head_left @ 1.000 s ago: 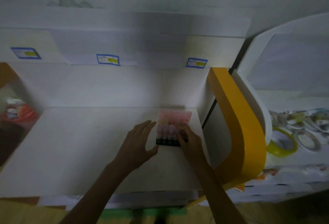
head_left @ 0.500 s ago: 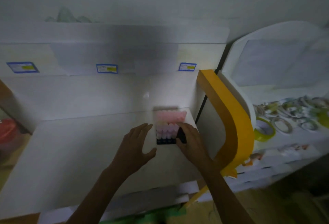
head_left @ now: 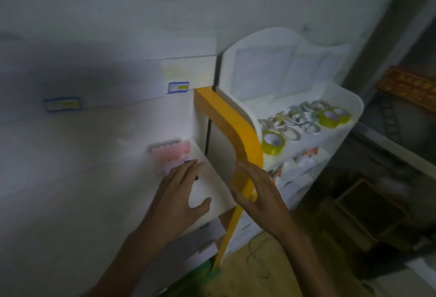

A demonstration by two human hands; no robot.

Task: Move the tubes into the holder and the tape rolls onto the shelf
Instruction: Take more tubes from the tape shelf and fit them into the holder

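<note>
Right hand (head_left: 257,192) now off the pink tubes (head_left: 171,157); left hand (head_left: 175,198) nearer

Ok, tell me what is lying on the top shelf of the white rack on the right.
The white rack's top shelf carries many tape rolls lying flat: yellow-green ones at either end and thin pale rings between. The orange curved side panel hides the shelf's left edge.

Shelf (head_left: 339,98) matt white board; tape rolls (head_left: 332,117) glossy; side panel (head_left: 226,117) smooth yellow.
</note>
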